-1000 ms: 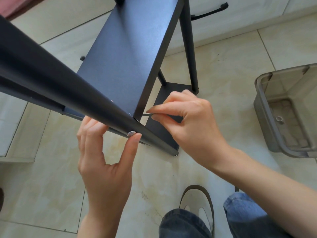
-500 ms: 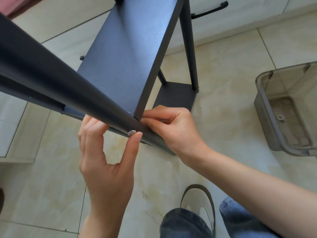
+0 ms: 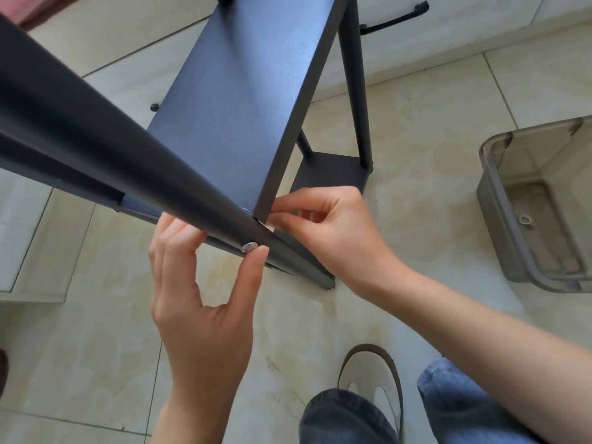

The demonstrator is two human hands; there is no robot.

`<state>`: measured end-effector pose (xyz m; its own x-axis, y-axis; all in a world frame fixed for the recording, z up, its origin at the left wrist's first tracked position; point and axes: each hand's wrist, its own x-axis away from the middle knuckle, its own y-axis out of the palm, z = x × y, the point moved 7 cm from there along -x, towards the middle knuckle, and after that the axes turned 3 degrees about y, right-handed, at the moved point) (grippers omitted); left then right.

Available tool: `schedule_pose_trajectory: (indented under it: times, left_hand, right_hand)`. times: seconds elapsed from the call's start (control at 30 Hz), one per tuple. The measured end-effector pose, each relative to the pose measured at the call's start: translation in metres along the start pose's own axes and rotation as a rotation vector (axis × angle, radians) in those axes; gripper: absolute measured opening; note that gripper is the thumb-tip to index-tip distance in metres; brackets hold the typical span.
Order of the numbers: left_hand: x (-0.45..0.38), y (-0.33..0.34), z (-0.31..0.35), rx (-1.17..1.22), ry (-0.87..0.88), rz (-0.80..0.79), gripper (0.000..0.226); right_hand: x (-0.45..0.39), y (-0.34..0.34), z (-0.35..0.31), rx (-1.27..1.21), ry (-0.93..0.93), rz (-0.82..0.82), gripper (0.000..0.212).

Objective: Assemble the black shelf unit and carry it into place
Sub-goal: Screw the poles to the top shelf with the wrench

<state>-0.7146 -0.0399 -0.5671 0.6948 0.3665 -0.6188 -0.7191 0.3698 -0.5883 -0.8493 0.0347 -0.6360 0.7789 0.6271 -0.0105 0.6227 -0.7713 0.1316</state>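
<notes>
Bin (image 3: 499, 219) stands right of shelf unit (image 3: 243, 100) on floor (image 3: 416, 123).

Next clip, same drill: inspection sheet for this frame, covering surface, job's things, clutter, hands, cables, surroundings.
Surface: beige tiled floor, stained in places.
Job's things: black shelf unit standing on the floor; silver bolt head on its near leg.
Clutter: translucent grey bin at right, a small ring inside.
Hands: left hand under the leg, thumb by the bolt; right hand pinching at the shelf corner, what it pinches is hidden.
Cables: nothing seen.
Surroundings: pale cabinet with black handle; jeans and a slipper below.
</notes>
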Motion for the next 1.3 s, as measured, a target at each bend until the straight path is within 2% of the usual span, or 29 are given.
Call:
schedule_pose_trajectory:
  times: [0.23, 0.5, 1.0, 1.3]
  left_hand:
    - [0.001, -0.001, -0.001, -0.003, -0.011, -0.002, 0.028]
    - [0.001, 0.0, -0.001, 0.005, -0.018, -0.001, 0.027]
    - [0.002, 0.001, -0.002, 0.006, -0.028, -0.005, 0.026]
    - [0.001, 0.001, -0.001, 0.015, -0.016, 0.0, 0.027]
  right_hand:
    - [0.006, -0.026, -0.034, 0.423, -0.31, 0.108, 0.012]
    - [0.005, -0.041, -0.048, 0.631, -0.399, 0.062, 0.012]
    - [0.01, -0.026, -0.038, 0.496, -0.369, 0.067, 0.01]
    - [0.009, -0.017, -0.024, 0.287, -0.22, 0.031, 0.011]
